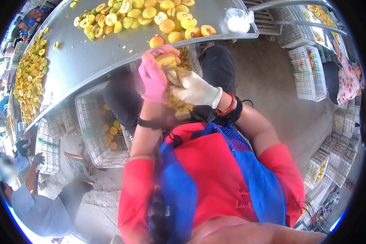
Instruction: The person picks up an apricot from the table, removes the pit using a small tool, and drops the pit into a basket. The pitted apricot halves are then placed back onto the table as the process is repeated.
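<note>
The left hand point(152, 77), in a pink glove, has its grip clamped over a yellow fruit point(166, 61), fingers curled across the top of it and thumb side toward the body. The right hand point(195, 89), in a white glove, meets the fruit from the other side and slightly lower, its fingers point(182, 90) lying against the fruit's underside. Blur hides whether this grip is closed on the fruit or on something thin and grey pressed to it, so I cannot tell. The fruit sits between the two grips, held in the air just off the near edge of the steel worktop point(89, 57). Directly under the grips hangs a blurred mass of yellow peelings point(179, 105). Beyond the grips, on the worktop, lies a pile of whole and cut fruit point(150, 16), and past the right grip, at the worktop's corner, sits a clear plastic bag point(236, 21). To the outside of the left grip, below the worktop's edge, stands a white crate point(85, 122) with a few yellow pieces in it. Farther out on that side a long spread of halved fruit point(28, 77) covers the worktop. Well beyond the right grip stand stacked crates point(309, 73) and a person's floral sleeve point(345, 81); low on the left side a co-worker point(32, 203) bends over.
</note>
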Demonstrator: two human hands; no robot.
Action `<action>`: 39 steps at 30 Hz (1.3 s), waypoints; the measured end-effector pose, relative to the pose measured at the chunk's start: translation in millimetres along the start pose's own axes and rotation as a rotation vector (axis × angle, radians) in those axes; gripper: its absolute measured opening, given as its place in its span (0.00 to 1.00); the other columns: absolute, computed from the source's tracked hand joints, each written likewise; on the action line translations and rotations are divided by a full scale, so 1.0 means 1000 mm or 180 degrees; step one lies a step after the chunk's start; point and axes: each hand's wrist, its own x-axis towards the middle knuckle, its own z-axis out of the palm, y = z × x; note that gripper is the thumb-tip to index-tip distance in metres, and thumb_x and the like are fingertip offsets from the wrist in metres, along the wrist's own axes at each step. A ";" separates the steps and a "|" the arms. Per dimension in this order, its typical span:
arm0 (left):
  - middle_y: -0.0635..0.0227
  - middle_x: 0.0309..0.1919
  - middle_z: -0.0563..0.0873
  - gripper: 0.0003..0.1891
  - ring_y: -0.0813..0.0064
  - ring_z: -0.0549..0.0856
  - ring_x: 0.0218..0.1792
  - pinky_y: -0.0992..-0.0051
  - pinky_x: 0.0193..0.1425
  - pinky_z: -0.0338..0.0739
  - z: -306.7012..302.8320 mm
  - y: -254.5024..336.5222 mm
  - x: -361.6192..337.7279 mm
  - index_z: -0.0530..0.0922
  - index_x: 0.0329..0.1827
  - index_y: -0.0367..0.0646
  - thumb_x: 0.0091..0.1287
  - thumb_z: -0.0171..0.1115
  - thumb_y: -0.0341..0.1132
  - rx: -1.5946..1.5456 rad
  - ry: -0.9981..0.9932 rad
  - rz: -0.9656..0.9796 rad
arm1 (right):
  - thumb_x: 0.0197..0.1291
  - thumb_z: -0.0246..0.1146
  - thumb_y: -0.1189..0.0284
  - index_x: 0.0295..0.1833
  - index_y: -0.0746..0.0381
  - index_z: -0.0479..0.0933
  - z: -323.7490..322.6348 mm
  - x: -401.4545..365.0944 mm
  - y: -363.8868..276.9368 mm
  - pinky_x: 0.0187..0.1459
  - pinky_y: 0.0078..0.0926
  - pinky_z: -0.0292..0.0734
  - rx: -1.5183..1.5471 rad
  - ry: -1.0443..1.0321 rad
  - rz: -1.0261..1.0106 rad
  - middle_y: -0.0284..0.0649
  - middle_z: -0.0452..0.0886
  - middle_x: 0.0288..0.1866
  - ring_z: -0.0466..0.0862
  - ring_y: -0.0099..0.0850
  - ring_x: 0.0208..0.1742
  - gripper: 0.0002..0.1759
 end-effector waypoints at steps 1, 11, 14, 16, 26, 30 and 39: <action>0.54 0.36 0.88 0.38 0.67 0.86 0.31 0.71 0.40 0.82 0.001 -0.001 -0.001 0.81 0.45 0.32 0.79 0.36 0.64 -0.0034 0.0054 -0.0081 | 0.65 0.59 0.73 0.50 0.65 0.75 -0.006 0.000 -0.005 0.41 0.35 0.77 0.0387 -0.0347 0.0626 0.38 0.81 0.34 0.79 0.30 0.35 0.11; 0.50 0.45 0.86 0.28 0.63 0.87 0.43 0.65 0.50 0.83 -0.020 -0.004 -0.002 0.75 0.43 0.33 0.80 0.48 0.57 0.0095 -0.0753 0.0148 | 0.69 0.58 0.68 0.44 0.63 0.77 -0.022 0.003 -0.021 0.29 0.24 0.71 0.1126 -0.0986 0.1422 0.32 0.76 0.27 0.75 0.21 0.26 0.09; 0.53 0.45 0.87 0.27 0.66 0.87 0.44 0.68 0.51 0.82 -0.025 -0.006 0.001 0.77 0.45 0.33 0.81 0.46 0.54 0.0285 -0.1035 0.0245 | 0.70 0.58 0.68 0.48 0.64 0.77 -0.028 -0.004 -0.011 0.31 0.24 0.72 0.1722 -0.1547 0.2225 0.32 0.77 0.28 0.75 0.21 0.28 0.10; 0.55 0.44 0.88 0.27 0.68 0.87 0.44 0.69 0.53 0.81 -0.024 0.004 0.003 0.79 0.47 0.33 0.82 0.44 0.52 0.0204 -0.1132 -0.0229 | 0.70 0.58 0.68 0.50 0.64 0.76 -0.028 0.001 -0.013 0.32 0.25 0.73 0.1557 -0.1526 0.2095 0.32 0.77 0.29 0.76 0.21 0.28 0.11; 0.52 0.42 0.89 0.31 0.65 0.88 0.38 0.68 0.48 0.82 -0.036 0.006 -0.002 0.80 0.44 0.30 0.81 0.45 0.55 0.0820 -0.1139 -0.0187 | 0.70 0.57 0.70 0.58 0.63 0.74 -0.023 0.000 -0.016 0.40 0.23 0.74 0.1786 -0.1827 0.2135 0.30 0.79 0.38 0.76 0.20 0.38 0.15; 0.52 0.41 0.89 0.35 0.65 0.88 0.32 0.71 0.40 0.83 -0.034 0.019 -0.012 0.82 0.46 0.32 0.80 0.41 0.61 0.0079 0.0089 -0.1060 | 0.70 0.57 0.74 0.66 0.66 0.71 -0.012 0.004 -0.032 0.52 0.24 0.75 0.1419 -0.1542 0.1453 0.34 0.80 0.48 0.77 0.23 0.48 0.20; 0.55 0.52 0.86 0.30 0.58 0.88 0.47 0.63 0.53 0.84 -0.213 0.092 -0.035 0.81 0.58 0.40 0.77 0.49 0.59 0.4737 0.2328 -0.1186 | 0.67 0.61 0.72 0.60 0.67 0.74 0.014 -0.030 0.032 0.35 0.31 0.77 0.0831 -0.1146 0.2237 0.39 0.82 0.36 0.81 0.28 0.33 0.18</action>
